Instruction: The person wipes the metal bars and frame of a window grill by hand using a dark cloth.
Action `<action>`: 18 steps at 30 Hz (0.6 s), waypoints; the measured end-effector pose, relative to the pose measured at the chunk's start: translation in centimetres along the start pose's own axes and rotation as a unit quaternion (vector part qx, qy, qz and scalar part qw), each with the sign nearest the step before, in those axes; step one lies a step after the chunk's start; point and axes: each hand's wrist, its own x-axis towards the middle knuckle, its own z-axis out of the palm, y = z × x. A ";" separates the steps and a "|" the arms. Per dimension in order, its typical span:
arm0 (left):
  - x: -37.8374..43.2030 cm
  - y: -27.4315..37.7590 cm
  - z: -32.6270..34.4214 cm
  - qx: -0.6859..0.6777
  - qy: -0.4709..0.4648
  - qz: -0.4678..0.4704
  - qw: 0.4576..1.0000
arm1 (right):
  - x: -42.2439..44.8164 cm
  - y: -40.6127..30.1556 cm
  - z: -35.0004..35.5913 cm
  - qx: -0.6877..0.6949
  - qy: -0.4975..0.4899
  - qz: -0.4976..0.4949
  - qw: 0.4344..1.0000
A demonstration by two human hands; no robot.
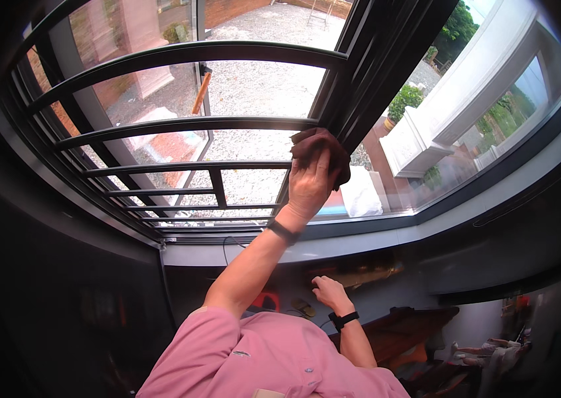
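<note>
My left hand (310, 185) is raised and holds a dark brown cloth (323, 149) against the upright black frame (360, 74) of a window. The cloth is bunched under the fingers, beside the ends of the horizontal black window bars (196, 121). A dark band circles the left wrist. My right hand (331, 292) hangs lower down, below the window sill (360, 246), with its fingers loosely bent and nothing seen in it. It wears a black band too. Right of the upright frame is a glass pane (439, 194).
An outward-opened window sash with an orange-brown handle (202, 93) stands beyond the bars. A thin cable (226, 246) lies by the sill. Below are a red plastic object (266, 301), a slipper (303, 307) and dark wooden furniture (400, 331). Another person (499, 354) is at lower right.
</note>
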 end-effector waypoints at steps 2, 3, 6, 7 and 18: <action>-1.8 -0.5 -0.7 -0.009 0.003 -0.004 1.000 | -0.3 0.7 0.8 -0.005 -0.016 0.009 1.000; -2.3 -0.7 -1.3 -0.026 0.002 -0.012 1.000 | -0.2 0.7 0.9 -0.003 -0.020 0.008 1.000; -3.9 -2.1 -3.2 -0.070 -0.061 -0.042 0.995 | 0.1 0.5 0.7 0.003 -0.028 0.003 1.000; -4.3 -2.9 -3.9 -0.082 -0.089 -0.051 0.991 | 0.5 0.0 0.2 0.004 -0.029 -0.002 1.000; 12.2 -0.7 -5.0 0.025 0.065 0.023 0.997 | 1.5 -0.7 0.9 0.016 0.010 -0.041 0.999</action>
